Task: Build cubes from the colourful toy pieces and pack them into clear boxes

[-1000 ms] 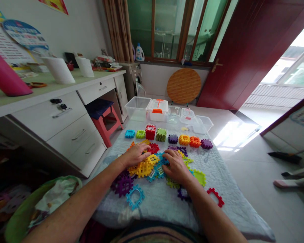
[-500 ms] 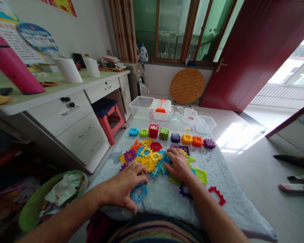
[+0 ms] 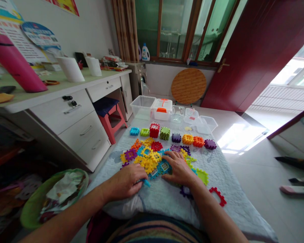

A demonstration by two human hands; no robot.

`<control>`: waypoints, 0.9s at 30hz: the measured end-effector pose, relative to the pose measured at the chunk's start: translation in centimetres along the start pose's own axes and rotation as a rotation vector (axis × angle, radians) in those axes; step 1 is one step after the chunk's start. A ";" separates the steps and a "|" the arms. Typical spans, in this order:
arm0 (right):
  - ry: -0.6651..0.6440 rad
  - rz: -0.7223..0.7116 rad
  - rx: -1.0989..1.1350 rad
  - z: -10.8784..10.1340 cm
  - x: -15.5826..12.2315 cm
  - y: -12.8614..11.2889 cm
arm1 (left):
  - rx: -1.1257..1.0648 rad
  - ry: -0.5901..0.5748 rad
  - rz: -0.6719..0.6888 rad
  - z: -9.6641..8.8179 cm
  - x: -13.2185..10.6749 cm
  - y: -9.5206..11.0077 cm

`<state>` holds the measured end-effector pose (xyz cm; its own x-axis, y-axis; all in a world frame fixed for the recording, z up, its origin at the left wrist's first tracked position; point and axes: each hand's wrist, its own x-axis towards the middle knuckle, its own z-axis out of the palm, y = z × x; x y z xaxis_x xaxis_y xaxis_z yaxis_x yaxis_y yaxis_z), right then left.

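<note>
My left hand (image 3: 130,179) is closed around a blue building-block piece (image 3: 147,183), which mostly hides in the fist with one end poking out. My right hand (image 3: 177,167) lies over the right side of a loose pile, fingers apart, beside a blue window piece (image 3: 164,166). Yellow notched pieces (image 3: 149,164) make up the pile's middle, with a purple square piece (image 3: 130,155) to the left and a red one (image 3: 156,146) behind. A green square panel (image 3: 202,176) and a red frame (image 3: 218,196) lie to the right. What is under my right palm is hidden.
Behind the pile runs a row of assembled block cubes, among them a red cube (image 3: 154,130) and a purple one (image 3: 210,144). Clear plastic bins (image 3: 142,107) and an orange-handled box (image 3: 163,109) stand at the far edge. A green basket (image 3: 27,211) sits lower left.
My left hand has closed on the blue piece that lay flat beneath it and picked it up. My right hand has shifted only slightly on the pile.
</note>
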<state>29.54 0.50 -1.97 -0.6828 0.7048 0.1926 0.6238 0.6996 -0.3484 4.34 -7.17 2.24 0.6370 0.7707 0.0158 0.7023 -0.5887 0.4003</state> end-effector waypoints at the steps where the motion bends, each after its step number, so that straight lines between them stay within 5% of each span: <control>1: 0.004 0.001 0.004 0.1 0.0 0.0 | -0.023 0.020 -0.027 -0.1 0.3 -0.2; 10: 0.151 -0.021 0.136 0.5 0.1 0.3 | -0.426 0.281 -0.219 -0.8 5.3 -0.6; 15: 0.258 0.076 0.215 0.6 0.3 1.2 | -0.463 0.396 -0.272 0.0 8.4 -1.5; 22: 0.318 0.287 0.284 1.0 0.1 2.3 | -0.364 0.336 -0.263 1.0 10.5 -1.7; 27: 0.316 0.270 0.143 1.1 -0.2 2.6 | -0.258 0.292 -0.235 1.5 10.3 -2.2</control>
<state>30.92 2.03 -3.90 -0.3390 0.8769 0.3409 0.6899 0.4781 -0.5436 9.87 1.71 0.16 0.3273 0.9345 0.1398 0.6915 -0.3377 0.6386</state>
